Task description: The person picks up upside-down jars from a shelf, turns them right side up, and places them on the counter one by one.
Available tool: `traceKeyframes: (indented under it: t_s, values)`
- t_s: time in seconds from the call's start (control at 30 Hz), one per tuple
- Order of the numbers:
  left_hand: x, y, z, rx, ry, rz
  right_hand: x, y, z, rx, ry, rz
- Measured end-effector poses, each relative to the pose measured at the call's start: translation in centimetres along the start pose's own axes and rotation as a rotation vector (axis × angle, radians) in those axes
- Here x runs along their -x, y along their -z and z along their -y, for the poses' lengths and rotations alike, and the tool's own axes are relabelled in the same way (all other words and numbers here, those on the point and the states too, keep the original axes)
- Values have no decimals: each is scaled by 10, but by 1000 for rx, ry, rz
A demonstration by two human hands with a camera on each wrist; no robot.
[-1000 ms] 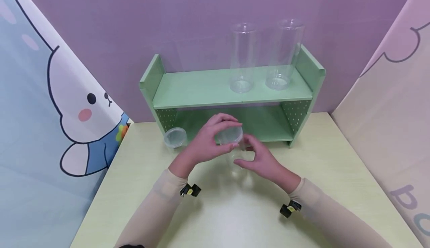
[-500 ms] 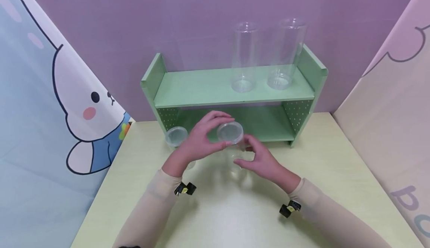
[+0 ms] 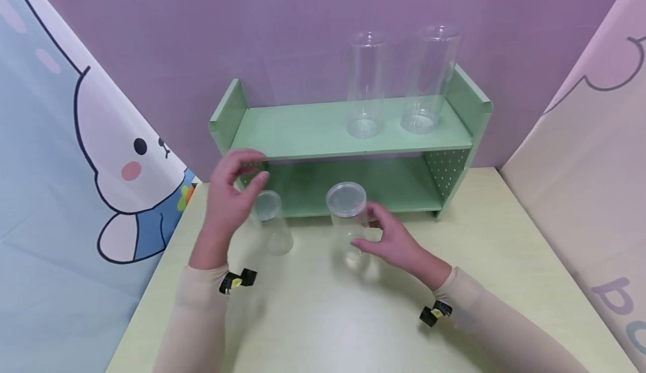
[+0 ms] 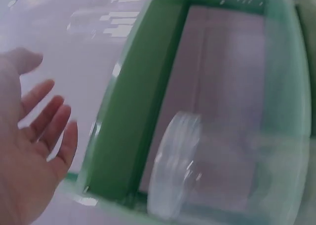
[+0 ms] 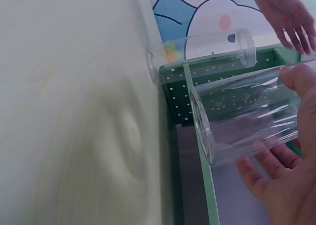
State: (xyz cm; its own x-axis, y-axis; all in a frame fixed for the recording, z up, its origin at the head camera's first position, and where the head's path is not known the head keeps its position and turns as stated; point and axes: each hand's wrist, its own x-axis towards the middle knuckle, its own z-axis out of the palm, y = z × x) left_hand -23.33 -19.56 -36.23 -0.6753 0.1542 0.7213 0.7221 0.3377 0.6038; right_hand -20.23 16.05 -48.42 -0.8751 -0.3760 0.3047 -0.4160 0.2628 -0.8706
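A clear plastic jar with a frosted lid (image 3: pixel 346 199) is upright in my right hand (image 3: pixel 398 249), thumb on the near side and fingers on the far side. In the right wrist view, the base of this held jar (image 5: pixel 242 116) is off the table, with a shadow on the tabletop beside it. My left hand (image 3: pixel 227 199) is raised near a second clear jar (image 3: pixel 277 235), which stands on the table at the shelf's left front. Nothing is in the left hand, and its fingers are loosely bent in the left wrist view.
Behind the hands stands a green two-tier shelf (image 3: pixel 292 132). On its upper tier, toward the right, are two tall clear jars, the left one (image 3: pixel 365 90) and the right one (image 3: pixel 429 87). A purple backdrop (image 3: pixel 303 25) hangs behind, and printed cloths flank the pale table (image 3: pixel 328 328).
My left hand has come off the lid of the held jar and moved left, over beside the second jar. The right hand keeps its grip in about the same place.
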Motion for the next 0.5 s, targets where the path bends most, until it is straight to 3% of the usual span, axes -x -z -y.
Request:
traceKeyframes:
  t_s: [0.13,0.23,0.33,0.5]
  values:
    - [5,18,3,-39,128,-152,0,0,0,8,-1,-3]
    - [8,25,9,-84,215,-226,0,0,1,3,-2,-1]
    - [11,28,18,-128,266,-280,-1,0,2,-1,-3,5]
    - [12,29,23,-176,292,-336,0,-1,1,-5,-21,11]
